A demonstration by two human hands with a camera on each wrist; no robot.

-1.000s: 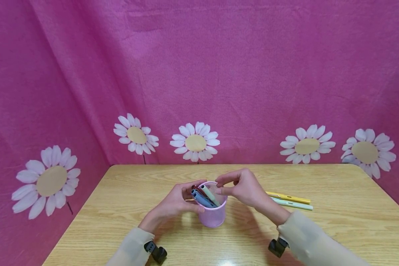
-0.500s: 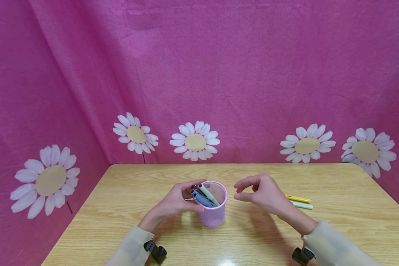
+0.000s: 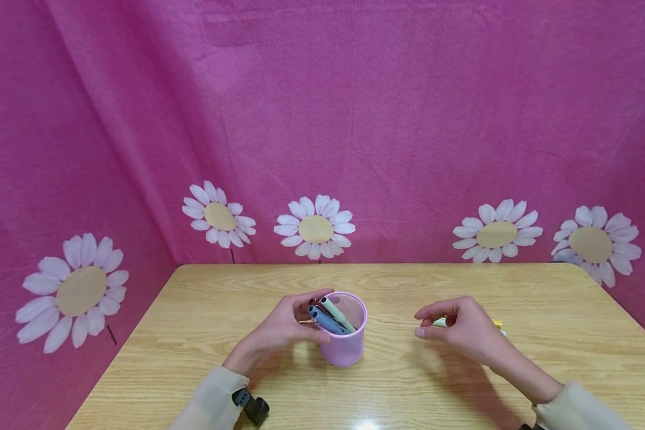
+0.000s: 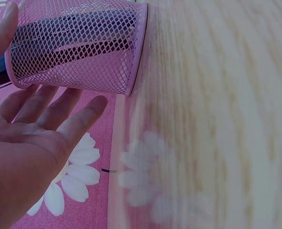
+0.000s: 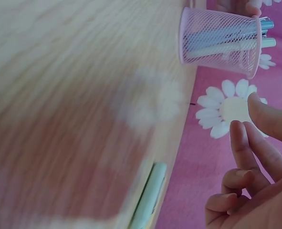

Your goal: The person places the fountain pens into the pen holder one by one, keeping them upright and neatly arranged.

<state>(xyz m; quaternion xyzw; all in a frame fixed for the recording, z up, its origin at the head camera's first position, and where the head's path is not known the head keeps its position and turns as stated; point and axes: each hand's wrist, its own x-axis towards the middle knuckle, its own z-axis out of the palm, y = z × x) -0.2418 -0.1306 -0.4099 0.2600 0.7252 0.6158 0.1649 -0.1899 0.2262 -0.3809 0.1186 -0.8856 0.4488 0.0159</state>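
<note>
A pink mesh pen cup (image 3: 343, 352) stands upright on the table. Inside it lean a pale green pen (image 3: 337, 313), blue-grey pens (image 3: 329, 324) and a dark red pen (image 3: 315, 301). My left hand (image 3: 282, 325) holds the cup's left side, thumb in front and fingers behind; the left wrist view shows the fingers against the mesh (image 4: 78, 62). To the cup's right, my right hand (image 3: 467, 334) hovers above the table with thumb and forefinger apart, holding nothing. Beneath and behind it lie a light green pen (image 5: 150, 193) and a yellow pen (image 3: 497, 323), mostly hidden in the head view.
The light wooden table (image 3: 236, 286) ends at a pink cloth backdrop (image 3: 387, 149) printed with white daisies. More of the same cloth (image 3: 86, 197) hangs along the left side. A black wrist camera (image 3: 255, 409) sits at the left sleeve.
My right hand has moved away from the cup to the right and slightly down, over the two pens on the table. The left hand and cup have stayed in place.
</note>
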